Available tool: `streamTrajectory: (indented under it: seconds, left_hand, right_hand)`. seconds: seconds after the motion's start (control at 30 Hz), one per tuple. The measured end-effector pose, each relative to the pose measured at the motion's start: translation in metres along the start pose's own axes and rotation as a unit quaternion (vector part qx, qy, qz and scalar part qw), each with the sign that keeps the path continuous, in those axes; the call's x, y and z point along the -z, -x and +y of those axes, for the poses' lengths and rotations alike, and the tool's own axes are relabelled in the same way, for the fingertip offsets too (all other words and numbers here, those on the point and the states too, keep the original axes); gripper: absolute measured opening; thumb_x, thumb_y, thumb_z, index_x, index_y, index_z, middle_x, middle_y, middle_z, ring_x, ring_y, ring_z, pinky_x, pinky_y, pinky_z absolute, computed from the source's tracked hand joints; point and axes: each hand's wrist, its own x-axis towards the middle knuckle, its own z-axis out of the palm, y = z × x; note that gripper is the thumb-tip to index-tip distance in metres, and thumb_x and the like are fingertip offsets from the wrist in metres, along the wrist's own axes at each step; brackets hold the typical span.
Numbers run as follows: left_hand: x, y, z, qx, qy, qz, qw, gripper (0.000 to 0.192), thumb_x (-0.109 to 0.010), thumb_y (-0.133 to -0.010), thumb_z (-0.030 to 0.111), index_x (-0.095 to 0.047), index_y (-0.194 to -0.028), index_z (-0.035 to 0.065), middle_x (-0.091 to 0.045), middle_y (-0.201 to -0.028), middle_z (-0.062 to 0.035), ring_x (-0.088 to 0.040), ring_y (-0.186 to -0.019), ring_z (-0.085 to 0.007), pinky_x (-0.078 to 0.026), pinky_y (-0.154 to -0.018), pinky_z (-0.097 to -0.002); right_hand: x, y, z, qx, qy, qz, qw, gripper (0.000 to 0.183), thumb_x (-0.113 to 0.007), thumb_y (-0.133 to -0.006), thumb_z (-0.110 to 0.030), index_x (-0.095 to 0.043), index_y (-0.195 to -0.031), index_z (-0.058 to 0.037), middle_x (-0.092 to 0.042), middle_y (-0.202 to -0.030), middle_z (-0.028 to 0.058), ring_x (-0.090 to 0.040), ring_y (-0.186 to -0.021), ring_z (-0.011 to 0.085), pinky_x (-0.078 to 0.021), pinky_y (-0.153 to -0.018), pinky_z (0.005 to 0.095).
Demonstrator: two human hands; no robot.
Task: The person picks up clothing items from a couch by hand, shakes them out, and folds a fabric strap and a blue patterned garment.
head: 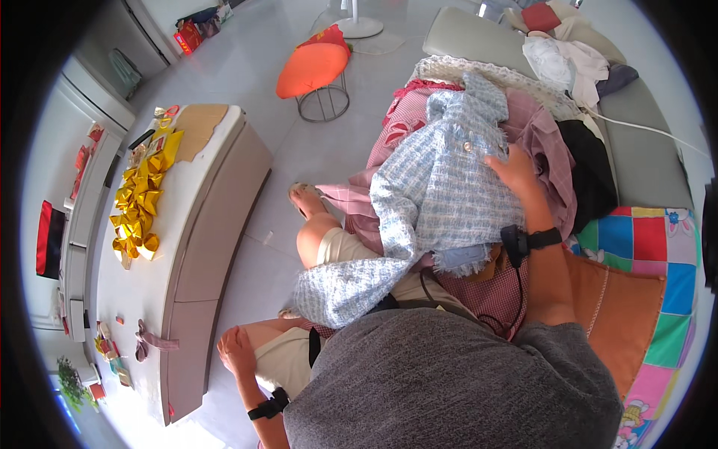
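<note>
A light blue and white tweed garment (449, 185) with frayed edges and a round button lies across the person's lap and the clothes pile. My right hand (513, 168) rests at its right edge, beside dusty pink checked cloth (538, 126); the thumb stands apart and the fingertips are partly hidden. One sleeve of the garment (342, 289) stretches over the legs to the left. My left hand (236, 351) rests on the left knee, fingers bent, with nothing seen in it. Both wrists wear black straps.
A long white table (190, 185) at left bears gold foil pieces (137, 207), cardboard (202, 129) and a ribbon bow (143, 339). An orange stool (314, 70) stands ahead. At right are a grey sofa (645, 151), black cloth (586, 174), white clothes (566, 62) and a white cord (634, 124).
</note>
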Motion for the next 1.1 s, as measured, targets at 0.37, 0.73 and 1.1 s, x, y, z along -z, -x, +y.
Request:
streamTrajectory:
  seconds: [0.37, 0.73, 1.1]
  left_hand:
    - [0.022, -0.046, 0.143, -0.280, 0.191, -0.238, 0.910, 0.052, -0.072, -0.072, 0.027, -0.054, -0.114, 0.0026, -0.054, -0.115, -0.0190, -0.051, -0.109, -0.0322, -0.040, -0.093, -0.0380]
    - [0.002, -0.048, 0.228, -0.343, 0.275, -0.380, 0.814, 0.030, -0.065, -0.080, 0.021, -0.059, -0.103, 0.0032, -0.059, -0.080, -0.0085, -0.057, -0.075, -0.0152, -0.046, -0.069, -0.0288]
    - [0.055, -0.062, 0.155, 0.036, 0.639, -0.345, 0.686, 0.015, -0.057, -0.086, 0.017, -0.060, -0.083, 0.0021, -0.058, -0.074, 0.0018, -0.050, -0.064, -0.0046, -0.040, -0.061, -0.0205]
  right_hand:
    - [0.020, 0.029, 0.013, -0.075, -0.332, -0.041, 0.940, 0.052, -0.070, -0.071, -0.019, -0.052, -0.110, 0.0087, -0.059, -0.096, 0.0124, -0.056, -0.084, 0.0157, -0.0444, -0.073, 0.0274]
    - [0.117, 0.071, -0.066, 0.140, -0.563, 0.039, 0.813, 0.049, -0.050, -0.078, 0.009, -0.042, -0.127, 0.0031, -0.050, -0.123, 0.0111, -0.050, -0.107, 0.0136, -0.0389, -0.091, 0.0261]
    - [0.114, 0.055, -0.065, 0.119, -0.680, 0.034, 0.723, 0.048, -0.051, -0.081, 0.004, -0.040, -0.127, 0.0061, -0.051, -0.118, 0.0141, -0.051, -0.105, 0.0195, -0.0396, -0.092, 0.0313]
